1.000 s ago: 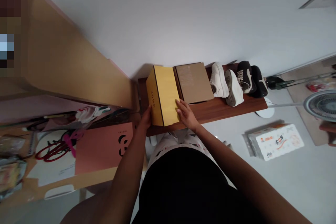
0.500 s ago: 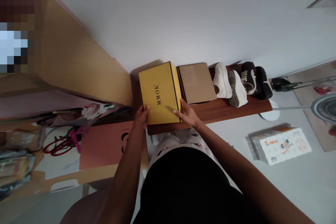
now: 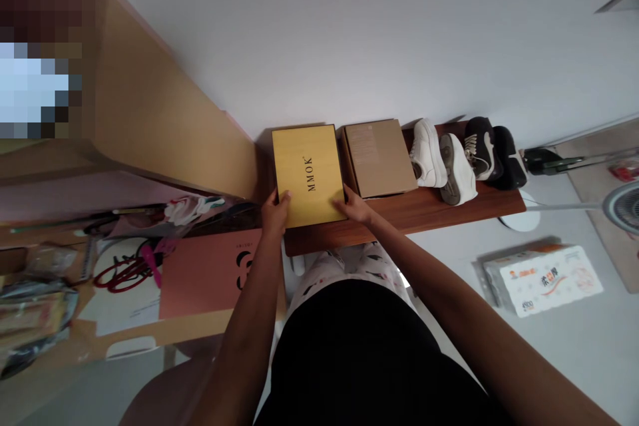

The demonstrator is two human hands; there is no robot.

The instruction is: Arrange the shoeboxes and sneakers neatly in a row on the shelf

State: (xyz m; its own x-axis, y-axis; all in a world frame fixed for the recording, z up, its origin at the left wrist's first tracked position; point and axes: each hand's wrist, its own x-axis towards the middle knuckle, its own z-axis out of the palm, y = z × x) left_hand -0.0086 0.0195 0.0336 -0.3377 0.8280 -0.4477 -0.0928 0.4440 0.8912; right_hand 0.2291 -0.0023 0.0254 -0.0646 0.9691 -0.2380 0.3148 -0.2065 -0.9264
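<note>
A yellow shoebox (image 3: 308, 166) marked MMOK is on the dark wooden shelf (image 3: 399, 213), close to the wall. My left hand (image 3: 275, 212) grips its near left corner, thumb on the lid. On the opposite side my right hand (image 3: 355, 205) holds the near right edge, with the thumb on top and the fingers along the side. Just right of the yellow box sits a brown cardboard box (image 3: 380, 158), a narrow gap between them.
White sneakers (image 3: 428, 154) and black shoes (image 3: 506, 156) line the shelf's right part. A tissue pack (image 3: 554, 281) lies on the floor at right, near a fan (image 3: 624, 206). At left, a desk holds a pink box (image 3: 207, 273) and a red cord (image 3: 122, 274). A wooden panel (image 3: 164, 93) rises at left.
The yellow box has gone from tilted to squared up with the shelf and shifted back toward the wall. Both hands moved with it, keeping their hold. The view shifted slightly.
</note>
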